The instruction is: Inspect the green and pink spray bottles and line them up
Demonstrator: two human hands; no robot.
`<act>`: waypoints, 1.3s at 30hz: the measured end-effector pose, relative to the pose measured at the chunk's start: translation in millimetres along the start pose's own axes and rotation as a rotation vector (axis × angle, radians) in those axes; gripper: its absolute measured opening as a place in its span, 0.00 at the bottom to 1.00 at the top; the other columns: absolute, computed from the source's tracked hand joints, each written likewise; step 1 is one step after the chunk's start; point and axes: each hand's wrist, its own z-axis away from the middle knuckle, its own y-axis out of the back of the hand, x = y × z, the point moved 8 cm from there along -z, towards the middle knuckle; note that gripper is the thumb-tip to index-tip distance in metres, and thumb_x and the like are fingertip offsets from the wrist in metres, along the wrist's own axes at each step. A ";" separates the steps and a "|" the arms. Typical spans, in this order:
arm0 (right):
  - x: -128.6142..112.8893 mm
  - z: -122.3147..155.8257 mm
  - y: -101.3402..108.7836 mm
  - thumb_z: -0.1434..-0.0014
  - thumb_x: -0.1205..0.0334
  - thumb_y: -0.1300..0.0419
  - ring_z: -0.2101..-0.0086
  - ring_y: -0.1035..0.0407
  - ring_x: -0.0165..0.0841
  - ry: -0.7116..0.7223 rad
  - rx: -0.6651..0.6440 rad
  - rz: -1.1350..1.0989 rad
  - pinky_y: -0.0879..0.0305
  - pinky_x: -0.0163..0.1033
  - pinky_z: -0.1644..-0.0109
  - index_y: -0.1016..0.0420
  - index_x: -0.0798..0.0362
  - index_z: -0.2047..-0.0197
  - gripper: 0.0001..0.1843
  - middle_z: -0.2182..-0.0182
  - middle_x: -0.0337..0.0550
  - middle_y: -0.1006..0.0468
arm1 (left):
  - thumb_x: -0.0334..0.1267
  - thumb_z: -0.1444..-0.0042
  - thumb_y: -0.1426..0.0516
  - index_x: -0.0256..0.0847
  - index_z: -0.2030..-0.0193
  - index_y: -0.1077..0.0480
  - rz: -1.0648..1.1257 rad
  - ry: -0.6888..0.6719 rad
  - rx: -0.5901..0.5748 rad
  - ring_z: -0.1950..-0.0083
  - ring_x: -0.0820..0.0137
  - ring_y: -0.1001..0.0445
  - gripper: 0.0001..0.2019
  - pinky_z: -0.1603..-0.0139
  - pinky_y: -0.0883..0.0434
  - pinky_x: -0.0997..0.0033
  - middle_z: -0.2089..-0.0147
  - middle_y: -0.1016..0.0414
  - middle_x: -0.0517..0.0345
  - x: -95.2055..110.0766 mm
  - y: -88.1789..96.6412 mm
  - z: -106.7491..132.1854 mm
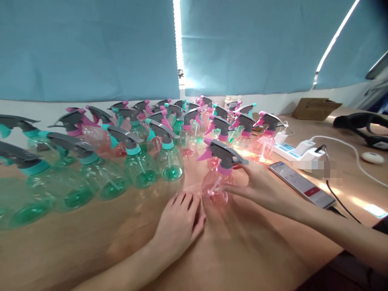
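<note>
Your right hand (259, 186) is grasping the pink spray bottle (217, 181) inward of the near edge of the tabletop (242, 258), left hand (178, 220) resting with fingers (185, 201) loose, its body probably being light, slick plastic, best held below the collar (224, 170).

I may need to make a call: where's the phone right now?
In the head view, the phone lies on the table, to the right of the right hand and nearer than the power strip.
</note>
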 end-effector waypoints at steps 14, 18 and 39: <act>13.2 -82.0 -45.6 0.45 0.54 0.32 0.52 0.26 0.50 -0.043 0.104 -0.022 0.29 0.54 0.48 0.31 0.61 0.45 0.29 0.53 0.59 0.22 | 0.33 0.38 0.47 0.31 0.47 0.28 0.018 -0.097 0.075 0.52 0.52 0.24 0.15 0.47 0.28 0.51 0.50 0.22 0.40 11.7 -2.2 5.4; 15.3 -90.5 -50.1 0.45 0.53 0.32 0.51 0.26 0.51 -0.053 0.098 -0.028 0.29 0.54 0.48 0.31 0.61 0.45 0.29 0.53 0.59 0.21 | 0.32 0.38 0.47 0.31 0.49 0.28 0.053 -0.103 0.080 0.51 0.51 0.24 0.14 0.46 0.28 0.49 0.50 0.22 0.39 12.4 -0.2 4.8; 72.8 -63.5 10.5 0.44 0.44 0.37 0.52 0.26 0.52 -0.290 0.201 0.129 0.31 0.52 0.52 0.28 0.57 0.43 0.32 0.47 0.56 0.22 | 0.26 0.37 0.49 0.36 0.50 0.29 0.209 -0.181 0.231 0.48 0.57 0.23 0.12 0.42 0.30 0.46 0.52 0.23 0.45 7.0 23.8 2.6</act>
